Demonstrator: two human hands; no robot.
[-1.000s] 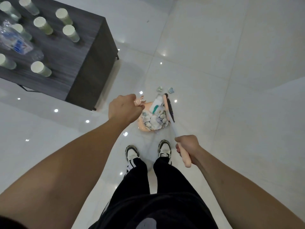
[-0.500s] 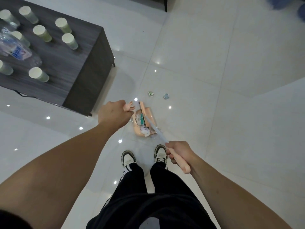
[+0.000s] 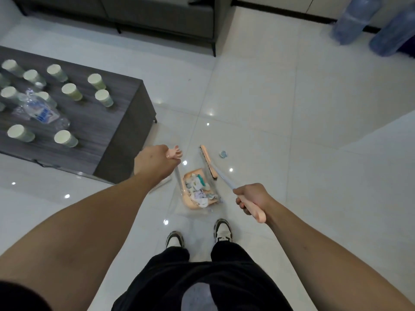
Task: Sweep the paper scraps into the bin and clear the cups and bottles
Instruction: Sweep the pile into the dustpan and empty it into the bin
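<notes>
My left hand (image 3: 155,166) grips the pink top of the dustpan handle. The peach dustpan (image 3: 190,202) stands on the white floor in front of my feet, filled with paper scraps (image 3: 198,190). My right hand (image 3: 252,198) is closed on the pink broom handle. The broom head (image 3: 207,161) rests on the floor just beyond the dustpan. One small bluish scrap (image 3: 223,154) lies on the tiles to the right of the broom head. Several pale green paper cups (image 3: 66,138) and a crumpled plastic bottle (image 3: 42,112) stand on the dark coffee table (image 3: 116,131) at left.
A grey sofa (image 3: 157,16) runs along the back. Two large blue water jugs (image 3: 357,19) stand at the back right by the wall. My shoes (image 3: 222,230) are just behind the dustpan. Glossy white tiles stretch to the right.
The view has tilted up, showing the sofa and jugs. The broom head has swung out from over the dustpan to the floor beyond it. Only one loose scrap now shows.
</notes>
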